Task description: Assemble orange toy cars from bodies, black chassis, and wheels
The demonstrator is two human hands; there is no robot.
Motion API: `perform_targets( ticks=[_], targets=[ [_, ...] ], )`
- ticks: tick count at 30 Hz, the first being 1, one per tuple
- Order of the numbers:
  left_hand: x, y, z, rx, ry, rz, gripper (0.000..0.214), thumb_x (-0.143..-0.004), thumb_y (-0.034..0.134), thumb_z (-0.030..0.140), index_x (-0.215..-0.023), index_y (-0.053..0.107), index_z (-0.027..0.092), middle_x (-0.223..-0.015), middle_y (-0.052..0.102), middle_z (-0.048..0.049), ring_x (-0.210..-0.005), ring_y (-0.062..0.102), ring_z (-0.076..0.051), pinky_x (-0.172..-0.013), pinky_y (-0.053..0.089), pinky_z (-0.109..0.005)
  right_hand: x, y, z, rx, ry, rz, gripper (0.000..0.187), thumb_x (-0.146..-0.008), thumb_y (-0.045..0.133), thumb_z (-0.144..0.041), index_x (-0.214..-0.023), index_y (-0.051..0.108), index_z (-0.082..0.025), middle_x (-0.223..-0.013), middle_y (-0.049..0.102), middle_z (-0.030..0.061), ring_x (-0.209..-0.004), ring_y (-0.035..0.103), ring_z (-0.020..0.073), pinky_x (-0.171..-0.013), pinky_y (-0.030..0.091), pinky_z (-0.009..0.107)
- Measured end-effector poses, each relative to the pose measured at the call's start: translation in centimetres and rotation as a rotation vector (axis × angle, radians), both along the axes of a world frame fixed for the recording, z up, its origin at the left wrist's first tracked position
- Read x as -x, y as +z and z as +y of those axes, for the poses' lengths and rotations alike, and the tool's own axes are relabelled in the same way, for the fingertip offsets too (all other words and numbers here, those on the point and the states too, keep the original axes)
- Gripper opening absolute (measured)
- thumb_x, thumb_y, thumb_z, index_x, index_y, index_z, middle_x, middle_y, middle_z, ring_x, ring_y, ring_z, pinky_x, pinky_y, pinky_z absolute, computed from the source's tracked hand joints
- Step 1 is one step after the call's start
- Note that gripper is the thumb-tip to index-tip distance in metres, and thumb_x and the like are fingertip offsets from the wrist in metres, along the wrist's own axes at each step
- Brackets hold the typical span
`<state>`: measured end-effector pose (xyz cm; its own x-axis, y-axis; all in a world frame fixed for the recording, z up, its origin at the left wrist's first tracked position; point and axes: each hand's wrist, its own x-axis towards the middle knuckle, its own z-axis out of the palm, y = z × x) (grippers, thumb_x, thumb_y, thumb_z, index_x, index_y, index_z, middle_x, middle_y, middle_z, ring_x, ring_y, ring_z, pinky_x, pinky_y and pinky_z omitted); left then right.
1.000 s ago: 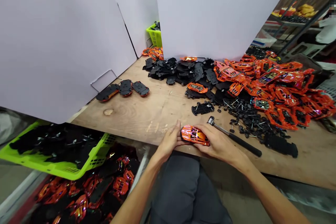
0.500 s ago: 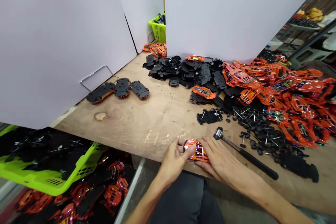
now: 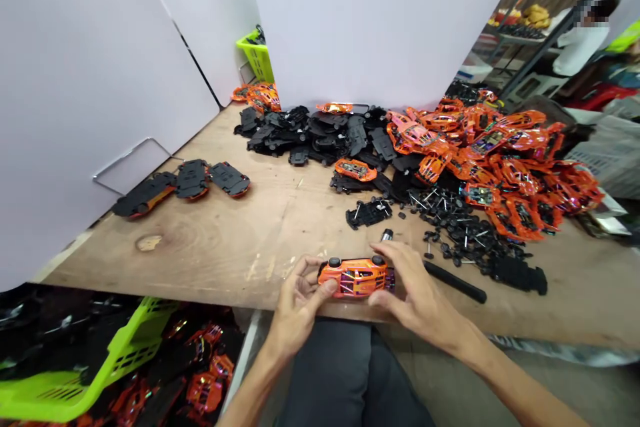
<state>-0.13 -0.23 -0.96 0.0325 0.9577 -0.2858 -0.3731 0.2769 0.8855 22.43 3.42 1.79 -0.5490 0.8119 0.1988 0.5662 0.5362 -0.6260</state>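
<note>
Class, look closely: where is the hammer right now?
In the head view, the hammer lies right of centre on the wooden table, partly hidden behind the right hand, with the pile of small wheels and axles just beyond it.

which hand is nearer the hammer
Right. The right hand partly covers the hammer in this view; the left hand is farther left, holding one end of the toy car.
</note>
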Motion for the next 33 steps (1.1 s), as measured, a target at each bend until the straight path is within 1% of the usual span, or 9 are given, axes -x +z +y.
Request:
perform_targets(
  ticks=[3, 6, 10, 13, 16, 21, 25, 28, 33],
  targets=[
    [0.2, -0.1, -0.1, -0.144, -0.147, 0.186, 0.035, -0.087, 0.079, 0.039, -0.115, 0.069, 0.020, -0.114, 0.079, -0.0095, -0.107, 0.074, -0.025, -0.094, 0.059, -0.035, -1.0, -1.3, -1.2, 0.229, -0.146, 0.285, 0.030, -0.103, 0.060, -0.047, -0.124, 0.061, -0.025, -0.119, 0.069, 0.0078, -0.109, 0.067, 0.0244, -0.094, 0.054, 0.035],
    [-0.5, -0.2, 0.0, -0.268, -0.288, 0.440, 0.031, -0.091, 0.075, 0.034, -0.118, 0.074, 0.021, -0.118, 0.078, -0.0086, -0.110, 0.073, -0.025, -0.098, 0.056, -0.034, -1.3, -2.8, -2.0, 0.327, -0.163, 0.413, 0.024, -0.098, 0.069, -0.042, -0.115, 0.065, -0.025, -0.112, 0.070, 0.0045, -0.108, 0.066, 0.0232, -0.096, 0.052, 0.034],
    [-2.0, -0.8, -0.1, -0.387, -0.212, 0.609, 0.023, -0.090, 0.076, 0.033, -0.109, 0.076, 0.021, -0.105, 0.081, -0.0058, -0.094, 0.076, -0.023, -0.087, 0.058, -0.031, -1.6, -3.1, -1.8, 0.443, -0.164, 0.496, 0.025, -0.097, 0.071, -0.040, -0.116, 0.065, -0.025, -0.114, 0.069, 0.0043, -0.110, 0.064, 0.0229, -0.097, 0.051, 0.034],
    [-2.6, -1.2, -0.5, -0.426, -0.151, 0.649, 0.022, -0.093, 0.073, 0.033, -0.111, 0.077, 0.021, -0.105, 0.081, -0.0048, -0.093, 0.076, -0.022, -0.088, 0.058, -0.030, -1.5, -2.8, -1.3, 0.544, -0.171, 0.565, 0.025, -0.096, 0.071, -0.042, -0.113, 0.067, -0.024, -0.110, 0.069, 0.0041, -0.103, 0.065, 0.0221, -0.090, 0.053, 0.032],
    [-2.3, -0.7, -0.5, -0.428, -0.162, 0.647, 0.022, -0.095, 0.070, 0.033, -0.113, 0.076, 0.022, -0.108, 0.081, -0.0056, -0.095, 0.076, -0.022, -0.088, 0.057, -0.030, -1.0, -2.8, -1.2, 0.514, -0.222, 0.593, 0.022, -0.096, 0.072, -0.041, -0.108, 0.069, -0.023, -0.104, 0.070, 0.0031, -0.097, 0.066, 0.0209, -0.087, 0.053, 0.030],
    [-2.6, 1.6, 0.9, -0.476, -0.400, 0.814, 0.027, -0.088, 0.077, 0.038, -0.111, 0.074, 0.024, -0.097, 0.078, -0.0078, -0.083, 0.072, -0.024, -0.080, 0.053, -0.030, -0.5, -3.0, -1.7, 0.386, -0.265, 0.550, 0.019, -0.097, 0.069, -0.039, -0.105, 0.071, -0.022, -0.097, 0.071, 0.0030, -0.090, 0.066, 0.0202, -0.082, 0.053, 0.031],
    [-4.4, 1.8, 1.4, -0.511, -0.319, 0.979, 0.019, -0.084, 0.081, 0.042, -0.090, 0.074, 0.026, -0.082, 0.072, -0.0085, -0.077, 0.065, -0.026, -0.079, 0.049, -0.031, -1.4, -3.6, -1.7, 0.382, -0.269, 0.566, 0.025, -0.091, 0.075, -0.040, -0.109, 0.070, -0.023, -0.104, 0.074, 0.0040, -0.095, 0.070, 0.0217, -0.089, 0.056, 0.034],
    [-5.2, 0.9, 0.9, -0.500, -0.268, 1.024, 0.017, -0.086, 0.079, 0.043, -0.093, 0.075, 0.028, -0.087, 0.073, -0.0099, -0.083, 0.065, -0.027, -0.081, 0.047, -0.031, -1.9, -4.2, -1.9, 0.320, -0.312, 0.541, 0.027, -0.085, 0.081, -0.032, -0.108, 0.072, -0.023, -0.106, 0.076, 0.0036, -0.098, 0.072, 0.0228, -0.092, 0.057, 0.036],
    [-4.9, 0.2, 0.0, -0.441, -0.155, 0.983, 0.028, -0.078, 0.087, 0.043, -0.100, 0.079, 0.028, -0.098, 0.078, -0.0105, -0.094, 0.068, -0.030, -0.090, 0.048, -0.034, -1.8, -4.0, -2.8, 0.161, -0.413, 0.536, 0.017, -0.088, 0.075, -0.024, -0.104, 0.074, -0.022, -0.101, 0.077, 0.0051, -0.095, 0.072, 0.0234, -0.089, 0.059, 0.037]
  ],
)
